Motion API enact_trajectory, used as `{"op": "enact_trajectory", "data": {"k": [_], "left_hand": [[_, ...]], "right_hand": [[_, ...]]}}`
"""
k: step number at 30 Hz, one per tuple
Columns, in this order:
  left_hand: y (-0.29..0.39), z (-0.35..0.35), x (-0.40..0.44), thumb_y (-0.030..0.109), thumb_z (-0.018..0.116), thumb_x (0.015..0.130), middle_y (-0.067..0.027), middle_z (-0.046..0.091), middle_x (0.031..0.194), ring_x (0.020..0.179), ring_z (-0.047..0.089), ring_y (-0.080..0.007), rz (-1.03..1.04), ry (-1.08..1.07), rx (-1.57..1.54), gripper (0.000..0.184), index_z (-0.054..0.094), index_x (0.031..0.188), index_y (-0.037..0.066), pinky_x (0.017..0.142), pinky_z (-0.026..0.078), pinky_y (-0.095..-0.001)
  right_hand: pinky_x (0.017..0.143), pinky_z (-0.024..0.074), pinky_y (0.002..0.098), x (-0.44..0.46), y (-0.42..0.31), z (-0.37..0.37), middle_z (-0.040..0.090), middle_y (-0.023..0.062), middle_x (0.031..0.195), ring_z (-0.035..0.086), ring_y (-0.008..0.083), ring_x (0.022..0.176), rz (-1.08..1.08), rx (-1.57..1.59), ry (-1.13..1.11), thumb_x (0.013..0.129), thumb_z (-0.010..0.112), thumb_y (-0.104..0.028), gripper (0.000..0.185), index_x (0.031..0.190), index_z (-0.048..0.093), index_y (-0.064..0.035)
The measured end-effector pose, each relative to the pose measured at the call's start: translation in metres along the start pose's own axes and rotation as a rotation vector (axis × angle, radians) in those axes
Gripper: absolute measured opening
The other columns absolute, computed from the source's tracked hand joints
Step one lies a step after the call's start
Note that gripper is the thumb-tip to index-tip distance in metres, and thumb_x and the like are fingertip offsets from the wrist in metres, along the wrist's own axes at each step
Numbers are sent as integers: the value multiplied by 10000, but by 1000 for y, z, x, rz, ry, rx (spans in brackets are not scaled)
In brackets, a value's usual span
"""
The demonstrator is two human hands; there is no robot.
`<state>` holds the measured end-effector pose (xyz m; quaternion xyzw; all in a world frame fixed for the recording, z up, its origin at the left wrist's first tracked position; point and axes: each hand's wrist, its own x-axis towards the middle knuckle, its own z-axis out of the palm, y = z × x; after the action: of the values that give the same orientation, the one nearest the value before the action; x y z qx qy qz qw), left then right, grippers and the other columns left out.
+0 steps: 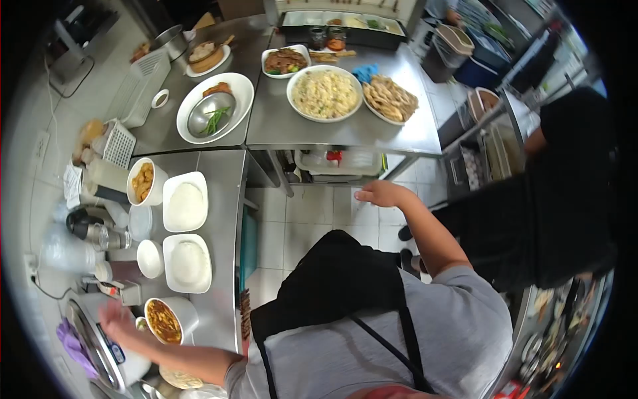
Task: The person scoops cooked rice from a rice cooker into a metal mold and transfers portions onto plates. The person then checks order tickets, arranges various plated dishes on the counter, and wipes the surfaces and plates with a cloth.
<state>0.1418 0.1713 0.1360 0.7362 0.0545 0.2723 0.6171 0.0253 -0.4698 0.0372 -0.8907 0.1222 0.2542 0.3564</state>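
Note:
My left hand (118, 323) is blurred by motion over the front of a rice cooker (126, 366) with a metal-edged lid, at the lower left. Whether it touches the cooker I cannot tell. Beside that forearm stands a white tub (189, 318) of brown saucy food. My right hand (382, 194) hangs over the floor gap with its fingers loosely stretched and nothing visible in them. Two white square bowls, one farther (185, 201) and one nearer (188, 263), hold what looks like white rice on the left counter.
A large bowl of fried rice (325, 93), a plate of pale sliced food (390, 100) and a meat dish (286, 62) stand on the far steel table. A white basin (216, 136) holds a metal bowl with greens. A person in black (531, 206) stands close on my right.

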Motion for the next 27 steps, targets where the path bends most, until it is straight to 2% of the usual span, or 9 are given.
{"op": "enact_trajectory", "data": {"k": [1, 2, 4, 12, 16, 18, 20, 24, 27], "left_hand": [[-37, 20, 2, 487, 478, 716, -127, 526, 1030, 893, 533, -228, -203, -125, -63, 655, 355, 1186, 49, 713, 378, -334], [11, 107, -54, 506, 453, 740, -124, 519, 1024, 878, 529, -223, -73, -178, -8, 650, 346, 1187, 47, 720, 380, -329], [23, 187, -93, 514, 413, 781, -121, 502, 1028, 885, 515, -212, -209, -250, -26, 629, 344, 1183, 36, 732, 389, -328], [0, 321, -113, 434, 414, 822, -99, 538, 923, 773, 545, -166, -635, -747, -377, 534, 346, 1165, 31, 657, 407, -250], [-28, 363, -88, 405, 418, 830, -96, 517, 955, 763, 539, -168, -764, -800, -495, 530, 287, 1198, 47, 633, 418, -253], [-33, 389, -76, 383, 432, 830, -100, 482, 983, 775, 530, -169, -763, -724, -417, 547, 213, 1233, 85, 623, 422, -269], [-40, 413, -67, 408, 414, 830, -109, 482, 955, 807, 526, -201, -778, -491, -480, 489, 316, 1143, 45, 628, 433, -298], [-92, 439, -47, 446, 400, 822, -117, 480, 927, 858, 511, -239, -1134, -458, -734, 502, 400, 1040, -5, 647, 434, -338], [-107, 463, -29, 458, 422, 807, -140, 496, 925, 811, 537, -255, -1194, -431, -828, 492, 388, 1047, 30, 656, 438, -356]], "right_hand": [[739, 412, 346, 2, 5, -8, 569, 172, 874, 535, 283, 839, 4, -18, -30, 785, 413, -511, 541, 892, 590, -11], [709, 419, 337, 4, 9, -13, 575, 151, 808, 544, 248, 777, 10, -32, -62, 785, 422, -509, 537, 891, 585, -9], [692, 425, 328, 14, 17, -23, 584, 134, 784, 553, 229, 743, -13, -26, -105, 787, 431, -504, 530, 906, 579, -10], [734, 422, 266, 74, -56, -76, 570, 81, 880, 532, 145, 791, -312, 476, -234, 820, 457, -410, 452, 1033, 533, -19], [782, 401, 264, 125, -99, -131, 568, 69, 911, 522, 135, 844, -495, 274, -158, 829, 464, -363, 422, 1084, 500, -28], [785, 396, 250, 146, -119, -172, 565, 63, 899, 519, 123, 831, -471, 151, -13, 826, 484, -333, 410, 1098, 487, -26], [774, 406, 285, 181, -116, -209, 558, 89, 958, 522, 164, 858, -478, 168, 88, 823, 466, -374, 419, 1066, 510, -35], [712, 427, 267, 234, -83, -264, 582, 89, 893, 542, 163, 780, -219, 136, 320, 802, 502, -286, 355, 1031, 528, -16], [711, 423, 271, 238, -62, -278, 587, 131, 892, 544, 169, 792, -82, 95, 371, 785, 527, -285, 379, 1035, 523, 1]]}}
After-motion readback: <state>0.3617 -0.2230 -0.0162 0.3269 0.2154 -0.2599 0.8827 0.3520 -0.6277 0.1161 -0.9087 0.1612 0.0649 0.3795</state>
